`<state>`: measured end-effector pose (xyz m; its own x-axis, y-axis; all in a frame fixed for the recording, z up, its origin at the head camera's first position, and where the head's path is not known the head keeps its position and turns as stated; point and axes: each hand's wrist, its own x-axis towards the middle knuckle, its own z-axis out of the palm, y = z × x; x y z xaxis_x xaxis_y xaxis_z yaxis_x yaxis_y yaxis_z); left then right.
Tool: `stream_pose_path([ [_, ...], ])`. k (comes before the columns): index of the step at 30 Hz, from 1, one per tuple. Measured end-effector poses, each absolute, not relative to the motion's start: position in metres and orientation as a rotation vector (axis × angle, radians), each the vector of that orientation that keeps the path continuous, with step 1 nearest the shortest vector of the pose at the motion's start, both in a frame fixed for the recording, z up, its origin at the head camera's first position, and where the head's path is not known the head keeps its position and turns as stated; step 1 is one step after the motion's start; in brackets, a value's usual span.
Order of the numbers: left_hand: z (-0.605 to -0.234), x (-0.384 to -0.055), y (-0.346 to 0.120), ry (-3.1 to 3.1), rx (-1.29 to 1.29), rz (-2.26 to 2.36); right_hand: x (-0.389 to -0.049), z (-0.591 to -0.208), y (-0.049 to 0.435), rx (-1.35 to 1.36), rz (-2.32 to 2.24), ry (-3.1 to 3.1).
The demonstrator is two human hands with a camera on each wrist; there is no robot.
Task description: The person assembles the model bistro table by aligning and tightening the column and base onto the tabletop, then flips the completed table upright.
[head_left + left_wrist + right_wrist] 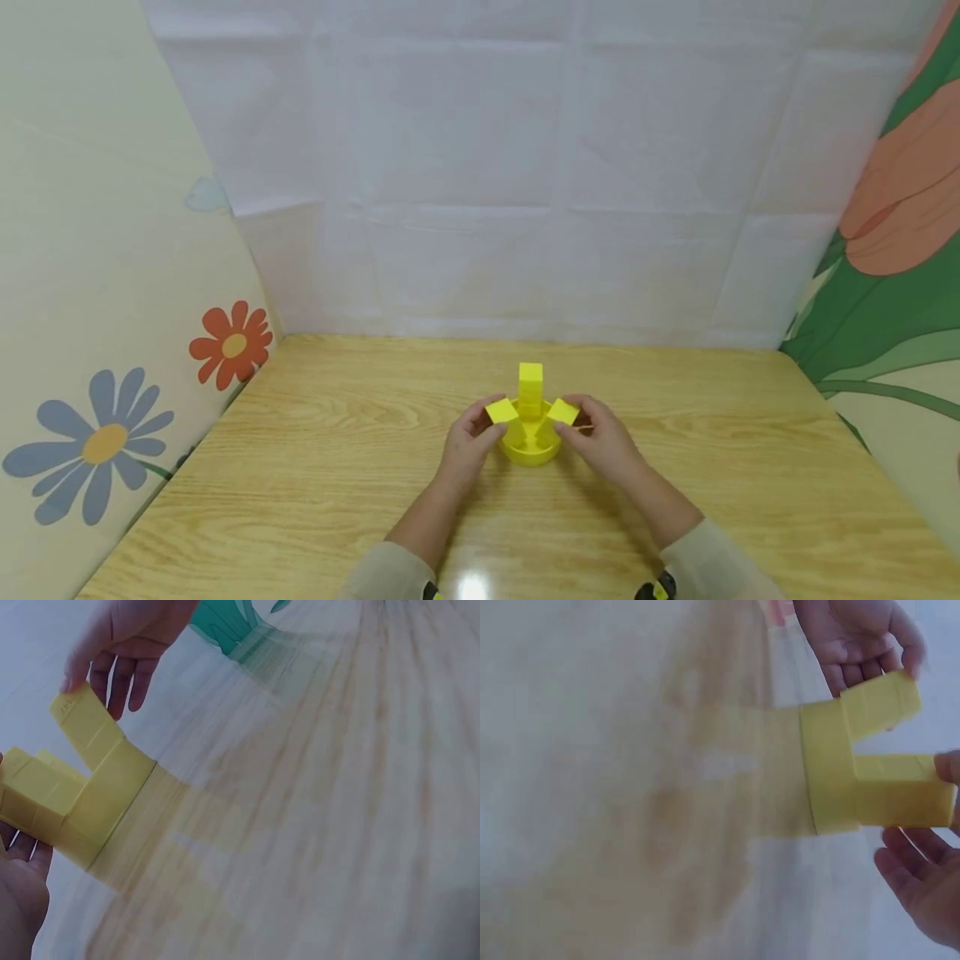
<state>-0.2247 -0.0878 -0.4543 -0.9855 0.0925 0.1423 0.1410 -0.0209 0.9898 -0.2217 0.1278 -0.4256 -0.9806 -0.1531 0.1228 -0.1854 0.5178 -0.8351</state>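
A round, low-rimmed yellow dish (531, 457) sits on the table with three tall rectangular yellow blocks standing up from it. The left block (502, 410) is pinched near its top between the thumb and fingers of my left hand (463, 450). On the other side my right hand (606, 446) pinches the right block (562, 412) the same way. Both of these lean outward; the rear block (530, 383) stands upright, with neither hand on it. Faint lines cross the block faces in the left wrist view. How the blocks meet the dish is partly hidden.
The wood-grain table (300, 467) extends around the dish on all sides. A creased white cloth (465, 167) hangs behind its back edge. Flower-patterned coverings (97, 250) flank it at left and right. Light glares off the tabletop near the front.
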Motion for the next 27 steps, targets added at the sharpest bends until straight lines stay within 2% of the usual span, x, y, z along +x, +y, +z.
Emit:
stream_pose_path([
  [7, -0.454, -0.225, -0.089, -2.166, -0.290, -2.194, -0.234, -0.407, 0.139, 0.599, 1.270, -2.949],
  [10, -0.454, -0.226, -0.089, -2.161, -0.303, -2.194, -0.239, -0.398, 0.138, 0.649, 1.173, -3.020],
  [17, -0.454, -0.227, -0.090, -2.164, -0.296, -2.186, -0.243, -0.392, 0.132, 0.625, 1.050, -3.099],
  [27, -0.459, -0.227, -0.094, -2.191, -0.324, -2.206, -0.240, -0.394, 0.138, 0.544, 1.241, -3.058],
])
